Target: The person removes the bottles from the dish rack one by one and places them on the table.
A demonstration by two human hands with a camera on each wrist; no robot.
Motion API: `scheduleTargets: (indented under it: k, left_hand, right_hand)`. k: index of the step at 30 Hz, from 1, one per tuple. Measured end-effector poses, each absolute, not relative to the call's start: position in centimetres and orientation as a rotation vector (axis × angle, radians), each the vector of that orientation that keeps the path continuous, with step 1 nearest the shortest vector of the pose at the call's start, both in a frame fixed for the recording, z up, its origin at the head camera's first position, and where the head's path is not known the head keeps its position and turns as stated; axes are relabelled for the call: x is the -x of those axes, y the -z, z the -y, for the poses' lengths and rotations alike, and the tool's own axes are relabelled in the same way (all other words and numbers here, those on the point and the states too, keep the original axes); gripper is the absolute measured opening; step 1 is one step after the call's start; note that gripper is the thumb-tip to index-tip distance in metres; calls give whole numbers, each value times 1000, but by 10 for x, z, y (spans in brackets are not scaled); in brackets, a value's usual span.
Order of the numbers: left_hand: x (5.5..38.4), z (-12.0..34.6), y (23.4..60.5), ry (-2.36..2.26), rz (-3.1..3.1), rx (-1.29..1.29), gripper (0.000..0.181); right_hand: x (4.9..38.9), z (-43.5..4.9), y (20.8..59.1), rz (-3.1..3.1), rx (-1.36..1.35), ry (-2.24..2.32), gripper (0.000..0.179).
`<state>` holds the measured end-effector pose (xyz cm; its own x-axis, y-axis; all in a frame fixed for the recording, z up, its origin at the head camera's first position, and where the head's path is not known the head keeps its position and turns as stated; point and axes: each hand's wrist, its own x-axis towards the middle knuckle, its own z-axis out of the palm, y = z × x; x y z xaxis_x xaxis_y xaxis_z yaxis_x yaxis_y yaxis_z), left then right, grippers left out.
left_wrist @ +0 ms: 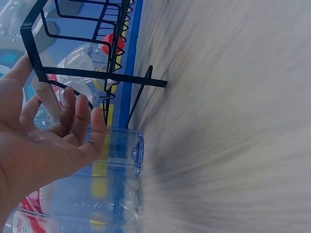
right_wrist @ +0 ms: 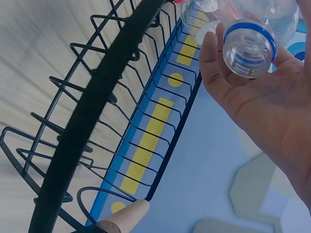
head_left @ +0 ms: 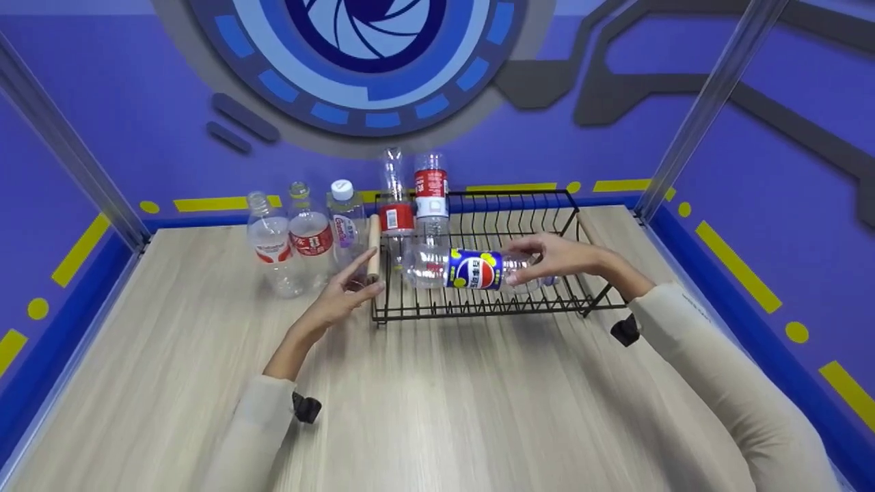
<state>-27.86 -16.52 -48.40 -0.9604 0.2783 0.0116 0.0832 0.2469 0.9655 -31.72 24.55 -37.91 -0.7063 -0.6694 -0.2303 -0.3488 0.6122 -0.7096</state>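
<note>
My right hand point(head_left: 557, 258) grips a clear plastic bottle point(head_left: 427, 268) with a blue Pepsi label near its neck. The bottle lies sideways over the black wire rack point(head_left: 478, 314), its open, capless mouth with a blue ring point(right_wrist: 250, 48) showing in the right wrist view. With thumb and index finger, my left hand point(head_left: 335, 301) holds the rack's left end at the wooden handle point(head_left: 374, 249); its other fingers curl loosely in the left wrist view. Two red-labelled bottles, one on the left point(head_left: 396, 217) and one beside it point(head_left: 431, 184), stand in the rack's left part.
Left of the rack stand three clear bottles: one with a white-and-red label point(head_left: 273, 246), one with a red label point(head_left: 311, 236) and one with a white cap point(head_left: 345, 215). A second wooden handle point(head_left: 589, 229) is at the rack's right end. Purple panels point(head_left: 123, 137) enclose the wooden table point(head_left: 437, 410).
</note>
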Motion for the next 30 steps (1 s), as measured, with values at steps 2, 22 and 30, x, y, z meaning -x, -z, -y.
scheduleTargets:
  k: [2,22,30]
  left_hand:
    - [278,164,482,-1764,-2423,-361,72]
    - [232,142,416,-1297,-2774,-875,53]
    - [228,131,418,-1196,-2770,-866,72]
  right_hand:
    - [315,-246,379,-2354,813,880,67]
    - [298,-227,378,-2339,916,739,72]
    - [294,-221,375,-2336,947,721,69]
